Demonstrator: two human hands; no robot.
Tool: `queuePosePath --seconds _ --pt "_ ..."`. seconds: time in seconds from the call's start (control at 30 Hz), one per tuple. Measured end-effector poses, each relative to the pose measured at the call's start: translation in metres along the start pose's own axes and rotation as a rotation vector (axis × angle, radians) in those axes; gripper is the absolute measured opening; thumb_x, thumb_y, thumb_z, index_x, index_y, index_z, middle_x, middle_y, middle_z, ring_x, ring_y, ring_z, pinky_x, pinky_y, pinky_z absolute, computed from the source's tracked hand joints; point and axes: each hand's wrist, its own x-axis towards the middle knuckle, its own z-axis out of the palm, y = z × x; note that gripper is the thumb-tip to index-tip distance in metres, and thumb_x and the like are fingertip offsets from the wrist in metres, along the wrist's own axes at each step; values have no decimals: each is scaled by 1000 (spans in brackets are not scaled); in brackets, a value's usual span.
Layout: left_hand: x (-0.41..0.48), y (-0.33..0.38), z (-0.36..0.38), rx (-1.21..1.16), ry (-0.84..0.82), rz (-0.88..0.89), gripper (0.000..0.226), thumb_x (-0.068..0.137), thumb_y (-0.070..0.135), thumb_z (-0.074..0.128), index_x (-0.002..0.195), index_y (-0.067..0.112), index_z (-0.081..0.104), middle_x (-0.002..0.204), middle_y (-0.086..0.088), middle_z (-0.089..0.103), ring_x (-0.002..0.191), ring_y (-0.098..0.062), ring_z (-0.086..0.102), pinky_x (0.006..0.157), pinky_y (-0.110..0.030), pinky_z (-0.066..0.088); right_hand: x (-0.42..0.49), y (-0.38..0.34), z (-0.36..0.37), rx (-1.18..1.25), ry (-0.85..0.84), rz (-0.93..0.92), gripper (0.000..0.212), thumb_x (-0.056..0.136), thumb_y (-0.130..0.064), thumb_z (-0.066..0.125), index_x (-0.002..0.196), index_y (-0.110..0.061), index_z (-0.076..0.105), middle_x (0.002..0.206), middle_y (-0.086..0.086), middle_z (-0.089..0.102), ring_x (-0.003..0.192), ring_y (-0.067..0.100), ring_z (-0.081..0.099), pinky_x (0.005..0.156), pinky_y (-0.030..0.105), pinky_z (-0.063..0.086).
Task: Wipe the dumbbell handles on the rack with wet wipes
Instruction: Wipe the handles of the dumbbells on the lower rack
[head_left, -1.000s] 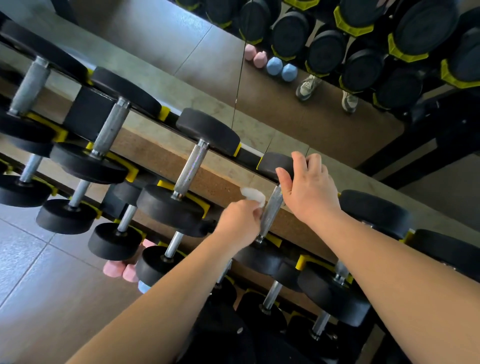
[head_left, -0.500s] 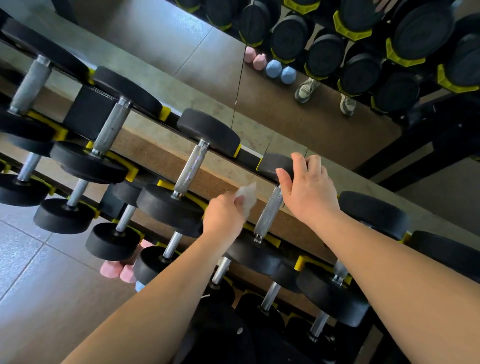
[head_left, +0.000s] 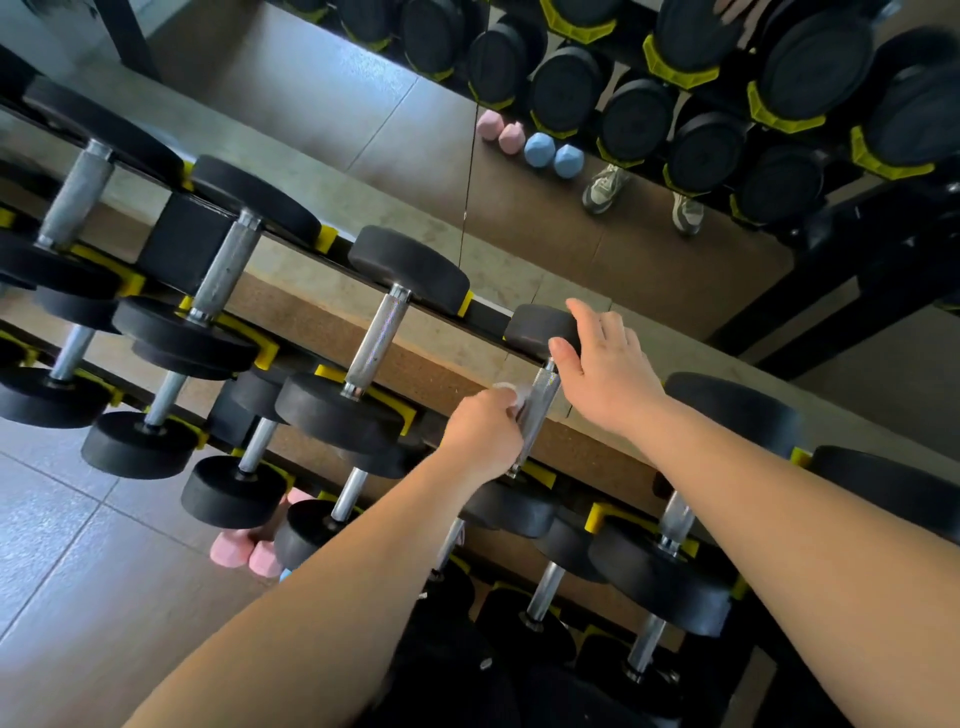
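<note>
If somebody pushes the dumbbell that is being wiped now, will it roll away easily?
Probably not. The dumbbell has round heads, but it seems to sit in yellow cradles on the rack. Thick black heads and a steel handle suggest it is heavy for its size. The knurled handle likely resists slipping.

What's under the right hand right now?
The right hand rests on a black dumbbell head, at the far end of the handle where the left hand holds a wipe. The palm hides that head's right part.
</note>
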Motion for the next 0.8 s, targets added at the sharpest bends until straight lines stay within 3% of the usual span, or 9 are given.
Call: queuePosePath --seconds 0.13,0.23,0.4,0.47,0.53,0.6,0.67,0.7,0.8 --pt "-41 -19 -27 42 -64 133 29 102 6 44 79 19 55 78 -8 59 79 -31 61 62 -36 43 -40 3 3 350 144 -13 52 110 -23 41 160 -21 30 168 -3 26 156 14 19 127 40 22" --pt "-62 -33 -41 144 -13 172 38 100 2 47 73 29 43 68 -1 51 64 -20 54 57 -32 39 -72 -2 10 513 192 19 46 109 -12 43 153 -24 44 163 -10 34 152 5 25 120 27 29" --pt "-72 -27 -32 196 15 334 23 100 9 48 80 21 50 68 2 50 64 -21 53 60 -44 48 -92 -11 10 556 -108 -122 62 101 -4 57 151 -37 43 161 -23 30 152 -6 11 122 26 19" --pt "-77 -14 -23 155 20 395 18 100 10 51 89 19 61 75 3 58 69 -17 57 66 -42 51 -98 -11 9 452 -212 -235 61 99 -14 64 149 -41 46 156 -26 38 149 -5 24 123 26 23" --pt "-79 -2 -18 112 59 411 16 99 11 53 97 19 67 80 4 64 73 -14 62 70 -40 54 -103 -9 7 477 -229 -233 47 97 -25 68 140 -41 56 139 -21 59 132 -3 49 113 26 41" --pt "-83 4 -14 62 159 384 15 102 15 54 102 22 68 84 7 67 76 -11 64 70 -37 56 -109 -3 -1 565 -171 -146 26 96 -37 70 122 -39 67 113 -19 70 105 -5 62 94 24 52" --pt "-92 8 -12 32 244 310 13 104 22 55 107 21 68 85 13 65 77 -4 63 66 -25 54 -113 6 -7 544 -132 -107 9 95 -38 71 103 -33 74 93 -13 73 86 -1 64 79 28 55" --pt "-98 10 -10 11 259 278 12 105 22 56 109 21 68 85 18 62 77 -1 61 64 -16 49 -116 11 -9 529 -141 -111 8 95 -38 71 97 -30 74 88 -10 72 82 3 64 76 30 55" --pt "-115 14 -6 -68 242 190 13 104 23 58 112 26 68 94 21 63 86 1 61 65 -8 46 -129 19 -13 604 -186 -134 15 93 -36 72 87 -23 72 77 -9 69 68 6 61 64 28 52"
